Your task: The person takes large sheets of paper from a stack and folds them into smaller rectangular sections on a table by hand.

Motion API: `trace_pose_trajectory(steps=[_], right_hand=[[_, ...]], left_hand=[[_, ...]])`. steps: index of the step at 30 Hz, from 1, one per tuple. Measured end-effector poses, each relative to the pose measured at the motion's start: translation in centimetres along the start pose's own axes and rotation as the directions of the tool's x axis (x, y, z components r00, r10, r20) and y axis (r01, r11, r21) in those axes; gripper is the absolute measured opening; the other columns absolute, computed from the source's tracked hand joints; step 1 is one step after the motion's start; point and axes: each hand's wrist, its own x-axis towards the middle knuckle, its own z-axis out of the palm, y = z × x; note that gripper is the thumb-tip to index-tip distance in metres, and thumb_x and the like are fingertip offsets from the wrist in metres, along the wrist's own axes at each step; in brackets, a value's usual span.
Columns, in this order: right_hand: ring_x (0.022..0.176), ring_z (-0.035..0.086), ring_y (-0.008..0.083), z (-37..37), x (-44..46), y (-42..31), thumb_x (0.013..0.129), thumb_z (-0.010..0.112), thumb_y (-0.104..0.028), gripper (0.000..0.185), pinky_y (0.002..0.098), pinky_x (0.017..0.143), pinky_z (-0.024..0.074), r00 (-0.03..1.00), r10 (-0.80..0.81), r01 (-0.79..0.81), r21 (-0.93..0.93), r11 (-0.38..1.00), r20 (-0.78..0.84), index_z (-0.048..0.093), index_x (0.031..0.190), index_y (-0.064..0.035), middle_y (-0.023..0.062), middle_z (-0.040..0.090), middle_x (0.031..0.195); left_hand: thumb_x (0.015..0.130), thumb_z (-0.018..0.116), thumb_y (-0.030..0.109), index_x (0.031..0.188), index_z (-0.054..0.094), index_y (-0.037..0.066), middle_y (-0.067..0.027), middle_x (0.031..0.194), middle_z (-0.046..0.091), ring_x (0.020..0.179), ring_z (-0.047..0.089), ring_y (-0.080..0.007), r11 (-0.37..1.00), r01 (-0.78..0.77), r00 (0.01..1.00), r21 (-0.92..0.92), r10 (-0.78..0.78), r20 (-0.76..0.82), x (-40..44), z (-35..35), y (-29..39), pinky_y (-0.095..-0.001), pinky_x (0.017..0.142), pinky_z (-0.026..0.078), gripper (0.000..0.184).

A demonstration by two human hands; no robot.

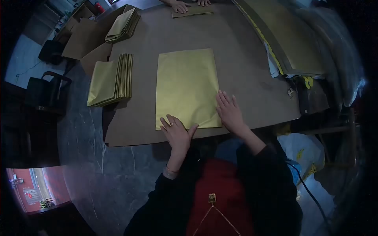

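No legible text or numbers

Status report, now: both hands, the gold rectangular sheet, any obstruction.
Left bare hand open on gold rectangular paper sheet's near edge; right bare hand open at right edge. Sheet flat on brown tabletop. No obstruction seen on sheet.
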Motion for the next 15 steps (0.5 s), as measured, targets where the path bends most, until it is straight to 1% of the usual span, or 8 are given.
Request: trace_pose_trajectory(steps=[2, 3, 4, 8, 10, 11, 13, 15], right_hand=[[0.132, 0.034, 0.0217, -0.8, -1.2, -0.5, 0.093, 0.045, -0.027, 0.047, 0.0445, 0.109, 0.0237, 0.999, -0.009, 0.009, -0.001, 1.0, 0.038, 0.04, 0.134, -0.0051, 0.01, 0.037, 0.142], [0.133, 0.032, 0.0214, -1.3, -1.8, -0.6, 0.093, 0.045, -0.028, 0.048, 0.0443, 0.109, 0.0226, 0.997, -0.015, 0.015, -0.002, 1.0, 0.072, 0.04, 0.134, -0.0052, 0.0097, 0.036, 0.142], [0.133, 0.031, 0.0212, -1.6, -2.3, -0.8, 0.093, 0.045, -0.029, 0.048, 0.0441, 0.11, 0.0216, 0.995, -0.02, 0.021, -0.003, 1.0, 0.103, 0.04, 0.134, -0.0053, 0.0094, 0.035, 0.143], [0.134, 0.03, 0.0221, -3.4, -3.9, -1.1, 0.093, 0.046, -0.029, 0.049, 0.0443, 0.11, 0.021, 0.989, -0.071, 0.074, -0.022, 0.997, 0.133, 0.04, 0.135, -0.0052, 0.01, 0.034, 0.143], [0.133, 0.03, 0.0232, -4.1, -4.6, -1.4, 0.091, 0.05, -0.03, 0.051, 0.0442, 0.11, 0.0213, 0.983, -0.061, 0.06, 0.012, 0.998, 0.171, 0.04, 0.135, -0.0068, 0.0106, 0.033, 0.144], [0.133, 0.03, 0.0232, -4.2, -5.1, -1.4, 0.091, 0.05, -0.03, 0.051, 0.0442, 0.11, 0.0213, 0.983, -0.066, 0.064, 0.013, 0.998, 0.173, 0.04, 0.135, -0.0068, 0.0106, 0.033, 0.144], [0.135, 0.027, 0.0258, -4.3, -6.0, -1.3, 0.089, 0.051, -0.029, 0.052, 0.0467, 0.108, 0.0216, 0.986, -0.084, 0.07, 0.1, 0.993, 0.146, 0.039, 0.136, -0.0085, 0.0131, 0.03, 0.145], [0.135, 0.027, 0.0252, -4.8, -6.5, -1.4, 0.088, 0.053, -0.03, 0.053, 0.0465, 0.109, 0.0218, 0.982, -0.092, 0.079, 0.08, 0.994, 0.168, 0.04, 0.135, -0.0097, 0.0126, 0.029, 0.145]], left_hand=[[0.076, 0.05, 0.068, 0.121, 0.043, -0.015, -0.0297, 0.131, 0.037, 0.123, 0.032, -0.0522, 1.0, 0.009, 0.999, 0.016, -0.01, 0.04, 0.3, -0.5, 0.1, -0.0598, 0.097, 0.031, 0.095], [0.076, 0.05, 0.067, 0.12, 0.044, -0.015, -0.0296, 0.131, 0.037, 0.123, 0.032, -0.052, 1.0, -0.002, 1.0, -0.011, 0.002, -0.012, 0.1, -0.1, 0.0, -0.0597, 0.097, 0.031, 0.093], [0.076, 0.05, 0.067, 0.12, 0.044, -0.015, -0.0296, 0.131, 0.037, 0.123, 0.032, -0.052, 1.0, 0.001, 1.0, -0.012, -0.002, -0.011, 0.1, 0.0, 0.0, -0.0597, 0.097, 0.031, 0.093], [0.077, 0.049, 0.068, 0.119, 0.046, -0.014, -0.029, 0.131, 0.038, 0.123, 0.032, -0.0512, 1.0, 0.0, 1.0, -0.004, 0.0, -0.004, 0.2, 0.2, -0.1, -0.0594, 0.097, 0.032, 0.093], [0.077, 0.048, 0.068, 0.118, 0.046, -0.014, -0.0288, 0.13, 0.038, 0.123, 0.032, -0.0511, 1.0, 0.004, 1.0, 0.004, -0.004, 0.002, 0.3, 0.2, -0.1, -0.0593, 0.096, 0.032, 0.093], [0.077, 0.048, 0.069, 0.119, 0.046, -0.014, -0.0284, 0.13, 0.039, 0.123, 0.033, -0.0508, 1.0, 0.005, 1.0, 0.017, -0.005, 0.006, 0.3, 0.2, -0.1, -0.0589, 0.096, 0.032, 0.093], [0.077, 0.047, 0.069, 0.119, 0.046, -0.014, -0.0281, 0.13, 0.039, 0.123, 0.033, -0.0505, 0.999, 0.01, 1.0, 0.03, -0.01, 0.014, 0.3, 0.2, 0.0, -0.0585, 0.097, 0.032, 0.093], [0.076, 0.047, 0.07, 0.119, 0.046, -0.013, -0.0274, 0.13, 0.039, 0.123, 0.033, -0.0494, 0.998, 0.02, 0.999, 0.058, -0.022, 0.036, 0.4, -0.3, 0.2, -0.0572, 0.097, 0.033, 0.093]])
